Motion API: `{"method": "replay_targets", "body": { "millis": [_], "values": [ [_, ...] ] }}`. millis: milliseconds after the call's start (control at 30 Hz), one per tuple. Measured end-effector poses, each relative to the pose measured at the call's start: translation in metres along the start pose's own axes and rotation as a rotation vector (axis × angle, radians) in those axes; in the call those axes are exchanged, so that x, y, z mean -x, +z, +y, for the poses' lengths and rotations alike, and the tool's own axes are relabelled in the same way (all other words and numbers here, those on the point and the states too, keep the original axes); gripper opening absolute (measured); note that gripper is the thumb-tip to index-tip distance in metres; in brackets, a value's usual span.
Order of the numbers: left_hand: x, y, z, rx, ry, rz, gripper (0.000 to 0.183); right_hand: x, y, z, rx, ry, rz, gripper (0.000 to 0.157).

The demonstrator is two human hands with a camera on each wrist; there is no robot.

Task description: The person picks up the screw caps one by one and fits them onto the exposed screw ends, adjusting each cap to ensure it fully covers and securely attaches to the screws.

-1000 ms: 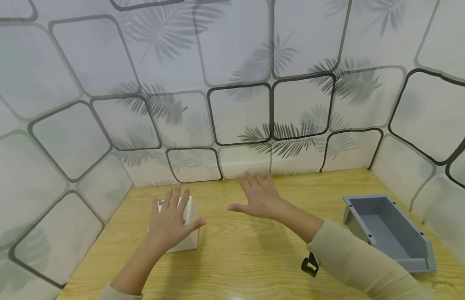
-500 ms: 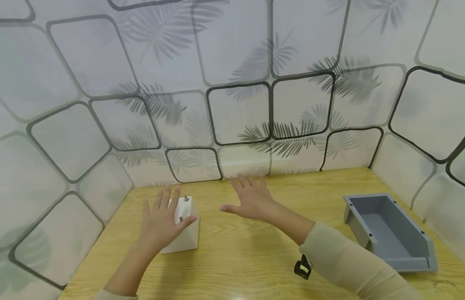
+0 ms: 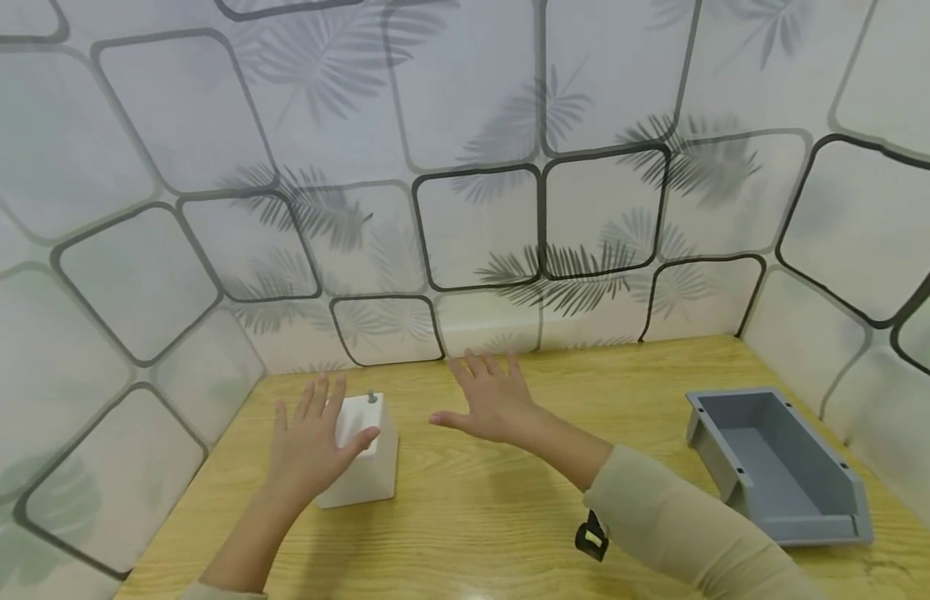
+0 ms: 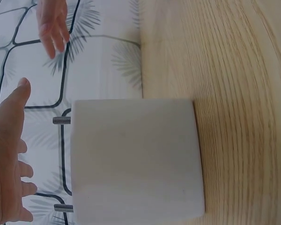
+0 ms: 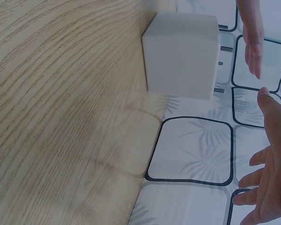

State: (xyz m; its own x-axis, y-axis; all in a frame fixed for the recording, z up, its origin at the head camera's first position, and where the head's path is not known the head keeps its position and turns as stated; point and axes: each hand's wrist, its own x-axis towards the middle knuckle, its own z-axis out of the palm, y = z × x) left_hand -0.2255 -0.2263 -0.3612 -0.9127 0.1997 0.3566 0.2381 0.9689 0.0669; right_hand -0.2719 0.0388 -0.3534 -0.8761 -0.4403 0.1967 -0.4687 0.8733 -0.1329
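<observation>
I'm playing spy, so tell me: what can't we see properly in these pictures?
Head view: the left hand covers part of the white boxy block and some of its grey metal studs.
Head view: the small black object against the beige right sleeve is too small to name.
Right wrist view: the right edge cuts off part of the right hand.
Left wrist view: the bottom edge crops the block.

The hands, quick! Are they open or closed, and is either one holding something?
Left hand: open, holding nothing, near the white block.
Right hand: open, holding nothing, above the wooden table.
</observation>
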Motion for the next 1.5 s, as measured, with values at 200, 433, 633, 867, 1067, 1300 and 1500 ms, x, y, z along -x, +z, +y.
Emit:
{"method": "replay_targets", "body": {
  "millis": [200,433,633,867,1067,1300,1500],
  "values": [
    [0.001,-0.001,-0.008,0.014,-0.013,0.003,0.09,-0.005,0.002,-0.006,-0.018,-0.017,0.007,0.091],
    [0.004,0.001,-0.016,0.03,-0.021,0.044,0.086,-0.009,0.007,-0.015,-0.031,0.011,0.027,0.09],
    [0.006,0.003,-0.023,0.056,-0.017,0.081,0.082,-0.01,0.012,-0.02,-0.1,0.034,0.043,0.088],
    [0.007,0.006,-0.032,0.089,-0.018,0.122,0.074,-0.01,0.015,-0.026,-0.168,0.035,0.033,0.086],
    [0.01,0.002,-0.039,0.136,-0.068,0.071,0.079,-0.015,0.024,-0.031,-0.272,0.045,0.029,0.082],
    [0.009,0.001,-0.047,0.179,-0.151,-0.077,0.089,-0.019,0.029,-0.033,-0.58,0.143,-0.064,0.078],
    [0.007,0.0,-0.05,0.293,-0.209,-0.177,0.095,-0.024,0.033,-0.027,-0.727,0.163,-0.1,0.076]
  ]
}}
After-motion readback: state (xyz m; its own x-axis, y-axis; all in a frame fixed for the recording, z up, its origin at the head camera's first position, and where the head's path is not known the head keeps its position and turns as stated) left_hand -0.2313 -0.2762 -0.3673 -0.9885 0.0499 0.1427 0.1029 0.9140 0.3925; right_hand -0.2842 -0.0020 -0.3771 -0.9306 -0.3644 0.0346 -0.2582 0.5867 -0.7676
